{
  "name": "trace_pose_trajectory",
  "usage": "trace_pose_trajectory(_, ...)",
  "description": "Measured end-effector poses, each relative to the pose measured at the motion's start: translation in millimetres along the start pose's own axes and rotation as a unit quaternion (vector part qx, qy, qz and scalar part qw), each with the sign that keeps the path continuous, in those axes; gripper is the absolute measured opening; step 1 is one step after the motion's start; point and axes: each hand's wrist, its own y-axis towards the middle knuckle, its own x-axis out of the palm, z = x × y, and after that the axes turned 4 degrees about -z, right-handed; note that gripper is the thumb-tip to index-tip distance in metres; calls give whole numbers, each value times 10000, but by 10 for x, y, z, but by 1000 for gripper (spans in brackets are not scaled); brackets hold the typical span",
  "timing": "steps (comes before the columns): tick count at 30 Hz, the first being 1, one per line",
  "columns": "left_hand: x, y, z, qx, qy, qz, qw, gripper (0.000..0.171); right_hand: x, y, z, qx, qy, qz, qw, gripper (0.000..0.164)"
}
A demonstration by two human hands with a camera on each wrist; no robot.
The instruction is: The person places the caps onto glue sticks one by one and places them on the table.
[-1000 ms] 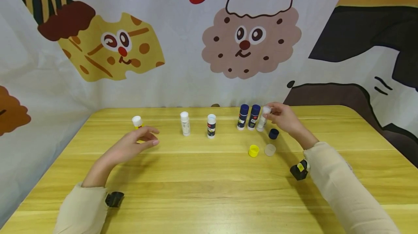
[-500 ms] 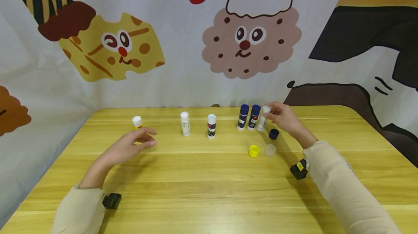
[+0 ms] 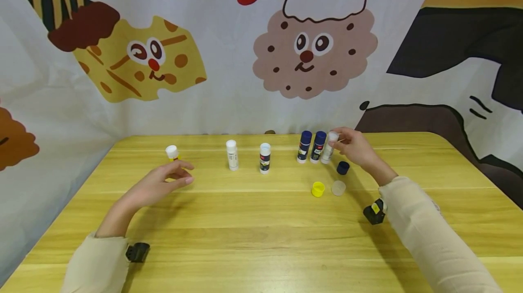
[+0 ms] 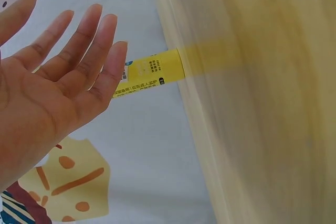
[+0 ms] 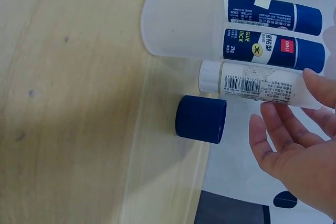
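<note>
At the right, my right hand (image 3: 355, 148) pinches a white glue stick (image 3: 327, 154) near its top, thumb on one side and fingers on the other. This stick stands upright beside two glue sticks with dark blue caps (image 3: 303, 146); in the right wrist view its barcode label (image 5: 257, 83) shows. My left hand (image 3: 157, 185) hovers over the table with relaxed fingers, holding nothing. Behind it stands a yellow glue stick (image 4: 155, 72) with a white top, partly hidden by the hand in the head view. The left wrist view shows the palm, apart from any grip.
Two uncapped-looking glue sticks, one white (image 3: 232, 155) and one dark-labelled (image 3: 264, 158), stand mid-table. Loose caps lie near the right hand: a dark blue cap (image 3: 342, 167), a yellow cap (image 3: 318, 189) and a translucent cap (image 3: 338, 187). A printed cloth (image 3: 229, 57) hangs behind the table.
My left hand has drifted slightly left and toward me. The right hand keeps its hold on the white glue stick, almost motionless.
</note>
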Motion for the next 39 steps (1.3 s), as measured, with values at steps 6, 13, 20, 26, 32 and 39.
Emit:
trace_pose_trajectory(6,9,-6,-33,-79,50,62,9999,37,-3,-10,-11,26,-57,3,10000,40)
trace_pose_trajectory(13,-10,-27,-26,-88,31,39,9999,39,-2,-25,-13,35,-130,-6,9999,42)
trace_pose_trajectory(20,-24,-40,-36,-88,29,17,10000,38,-13,-37,-3,95,-161,-50,9998,46)
trace_pose_trajectory(26,-50,-60,-40,-135,104,-9,9999,41,-39,-52,5,61,-120,-40,9999,45)
trace_pose_trajectory(32,-72,-75,-43,-145,148,-4,9998,40,-52,-73,-8,30,-116,-46,9999,45)
trace_pose_trajectory(39,-103,-84,-54,-182,187,-82,9996,43,-58,-122,-30,-40,-172,-49,9998,47)
